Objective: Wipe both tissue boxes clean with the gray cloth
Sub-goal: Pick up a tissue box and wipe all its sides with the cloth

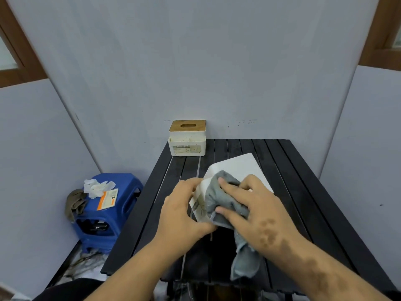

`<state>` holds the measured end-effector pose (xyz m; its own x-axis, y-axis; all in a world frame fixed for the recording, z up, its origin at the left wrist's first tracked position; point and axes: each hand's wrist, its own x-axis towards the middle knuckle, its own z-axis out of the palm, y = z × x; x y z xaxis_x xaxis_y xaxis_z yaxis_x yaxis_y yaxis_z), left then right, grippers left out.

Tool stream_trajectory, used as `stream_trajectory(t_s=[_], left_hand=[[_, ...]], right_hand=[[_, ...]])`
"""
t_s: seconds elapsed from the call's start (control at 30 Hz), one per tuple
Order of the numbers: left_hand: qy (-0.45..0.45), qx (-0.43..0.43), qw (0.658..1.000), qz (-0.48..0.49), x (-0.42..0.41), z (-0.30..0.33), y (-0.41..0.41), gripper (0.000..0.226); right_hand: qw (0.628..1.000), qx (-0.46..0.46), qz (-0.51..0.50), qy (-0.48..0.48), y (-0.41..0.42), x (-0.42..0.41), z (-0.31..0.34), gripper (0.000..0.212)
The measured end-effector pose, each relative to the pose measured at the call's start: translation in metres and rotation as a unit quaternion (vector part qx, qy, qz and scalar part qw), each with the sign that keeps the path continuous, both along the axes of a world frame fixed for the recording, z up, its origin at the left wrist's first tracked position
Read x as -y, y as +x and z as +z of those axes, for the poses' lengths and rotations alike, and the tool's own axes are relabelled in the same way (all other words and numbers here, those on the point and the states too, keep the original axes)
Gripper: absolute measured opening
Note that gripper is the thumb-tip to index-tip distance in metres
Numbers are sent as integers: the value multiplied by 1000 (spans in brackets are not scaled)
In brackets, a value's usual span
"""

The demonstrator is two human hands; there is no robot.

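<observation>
— So how far along is the wiping?

— Partway, I'd judge. The left hand (184,210) grips the tipped white plastic tissue box (233,170) on the black slatted worktop (303,192), while the right hand (249,203) presses the crumpled gray cloth (221,198) against its stained face.

— And the second one?

— That white tissue box with a wooden lid (187,137) stands at the far edge, apparently speckled, seemingly not yet wiped.

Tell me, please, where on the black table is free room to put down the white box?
Bare slats lie right of the tissue box with wooden lid, along the far edge of the table, and at the right side. The middle is crowded: both hands, left and right, the tilted box, the gray cloth.
</observation>
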<state>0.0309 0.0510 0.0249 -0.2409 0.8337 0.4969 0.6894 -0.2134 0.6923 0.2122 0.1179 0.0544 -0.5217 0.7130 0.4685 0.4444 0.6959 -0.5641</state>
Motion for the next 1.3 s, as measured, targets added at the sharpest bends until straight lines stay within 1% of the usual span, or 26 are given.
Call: stream_trajectory(t_s=[0.03,0.1,0.17,0.23,0.3,0.33,0.4,0.47,0.5,0.57,0.6,0.67,0.7,0.77,0.83,0.9,0.97,1.03,1.07,1.13,1.2,1.23,1.3], left_hand=[[-4,5,1000,-1,0,-1,-1,70],[-18,11,1000,4,-1,-2,-5,73],[-35,19,999,8,-1,-1,-8,74],[-51,21,998,8,-1,1,-12,74],[-66,20,998,3,-1,4,-16,74],[-71,22,997,0,-1,6,-17,75],[-74,28,997,-5,-3,7,-18,76],[-71,33,997,-14,-6,7,-15,74],[-71,33,997,-21,-7,7,-12,73],[-74,29,996,-28,-9,6,-8,70],[-75,31,996,-26,-9,6,-6,70],[-79,43,996,-16,-9,6,-5,71],[-80,48,996,-11,-9,6,-5,71],[-81,57,995,-3,-10,5,-5,70],[-77,63,995,-1,-10,4,-1,70],[-68,65,996,-3,-11,3,6,67],[-62,64,996,-14,-13,2,11,65],[-62,61,996,-25,-16,2,12,65],[-65,60,996,-25,-16,3,11,65],[-74,61,995,-15,-16,4,8,64],[-93,66,993,-3,-17,7,2,64],[-105,68,992,0,-17,9,-3,64],[-127,65,990,-2,-19,12,-15,65]], right_hand=[[1000,4,6,3,3,-3,0,57],[1000,-3,-12,-7,18,-19,1,54],[997,-32,-62,-38,37,-41,2,49],[990,-36,-117,-70,52,-58,2,45],[986,-31,-145,-76,56,-59,0,45],[987,-29,-138,-76,54,-52,0,47],[995,-8,-90,-52,43,-30,-2,53],[997,58,-37,19,29,-7,-4,56],[995,81,-21,61,25,-1,-5,57],[991,86,-18,99,25,-5,-5,57],[993,73,-26,89,30,-12,-3,55],[998,31,-48,4,45,-28,2,51],[997,19,-75,-25,53,-37,4,50],[990,14,-136,-45,65,-48,6,48],[989,15,-147,-27,63,-41,6,49],[994,45,-91,29,48,-19,5,51],[991,98,-31,91,29,4,2,52],[985,115,-23,127,20,7,0,52],[987,107,-37,114,21,1,1,52],[995,68,-70,11,36,-17,3,48],[990,15,-121,-70,56,-39,6,43],[986,1,-135,-97,64,-48,8,39],[988,-6,-114,-105,74,-56,9,26]])
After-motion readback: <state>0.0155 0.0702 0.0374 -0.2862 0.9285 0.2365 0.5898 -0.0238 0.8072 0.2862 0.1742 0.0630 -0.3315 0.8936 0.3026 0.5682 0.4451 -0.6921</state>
